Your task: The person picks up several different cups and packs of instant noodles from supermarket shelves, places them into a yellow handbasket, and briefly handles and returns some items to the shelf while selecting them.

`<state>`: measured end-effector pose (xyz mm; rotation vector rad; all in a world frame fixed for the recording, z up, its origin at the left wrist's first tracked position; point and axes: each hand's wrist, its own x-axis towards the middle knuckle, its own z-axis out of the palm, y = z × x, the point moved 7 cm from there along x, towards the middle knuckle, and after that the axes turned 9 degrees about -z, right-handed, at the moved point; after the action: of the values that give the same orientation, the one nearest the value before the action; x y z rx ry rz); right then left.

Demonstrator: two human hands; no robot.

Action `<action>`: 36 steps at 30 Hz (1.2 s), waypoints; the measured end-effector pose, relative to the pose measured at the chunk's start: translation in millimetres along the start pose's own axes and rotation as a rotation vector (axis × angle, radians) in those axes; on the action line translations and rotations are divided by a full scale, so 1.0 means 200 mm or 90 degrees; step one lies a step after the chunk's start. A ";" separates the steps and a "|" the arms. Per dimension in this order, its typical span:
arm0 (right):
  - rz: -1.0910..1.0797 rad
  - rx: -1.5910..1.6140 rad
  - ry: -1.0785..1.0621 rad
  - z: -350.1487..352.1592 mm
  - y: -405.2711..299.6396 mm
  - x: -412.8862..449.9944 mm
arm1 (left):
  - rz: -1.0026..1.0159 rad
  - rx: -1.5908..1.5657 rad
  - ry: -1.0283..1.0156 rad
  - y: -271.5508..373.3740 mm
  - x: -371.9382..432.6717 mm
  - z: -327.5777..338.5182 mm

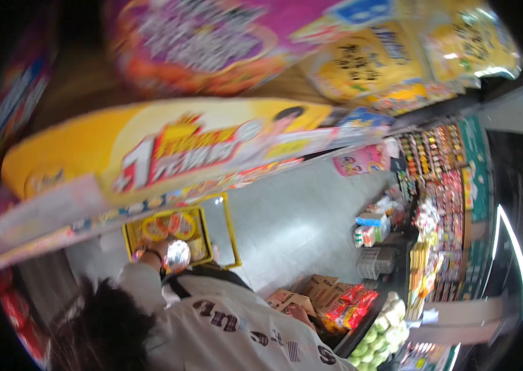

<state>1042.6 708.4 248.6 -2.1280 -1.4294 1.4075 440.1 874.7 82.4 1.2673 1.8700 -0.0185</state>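
Note:
My left hand [155,246], with a band at the wrist, reaches over a yellow shopping basket [205,227]. Beside that wrist is a shiny silvery round object [178,256]; whether the hand holds it cannot be told. Inside the basket lie round yellow-and-red packages [181,224]. A yellow frame [230,232] stands beside the basket. Lower right, my right hand [297,311] shows small beyond my light printed shirt [243,320], in front of cardboard boxes [321,290]; its fingers are unclear.
A store shelf with a yellow promotional strip [173,148] crosses close above, holding a purple snack bag [205,41] and yellow bags [368,62]. At the right are red packets [351,303], green-white vegetables [379,331], stacked grey baskets [375,262] and stocked shelves [446,204].

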 end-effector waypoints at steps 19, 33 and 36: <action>0.127 0.094 -0.005 0.13 -0.22 0.05 | 0.093 0.308 -0.239 -0.26 0.17 0.38; 0.132 -0.031 -0.019 -0.21 -0.08 -0.04 | 0.202 0.517 -0.297 0.10 0.33 0.50; 0.100 -0.080 -0.053 -0.36 0.08 -0.02 | 0.333 0.620 -0.157 0.27 0.19 0.63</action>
<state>1110.5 718.9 278.3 -2.3299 -1.4430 1.5146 556.4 873.8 1.8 2.2446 1.2558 -0.8463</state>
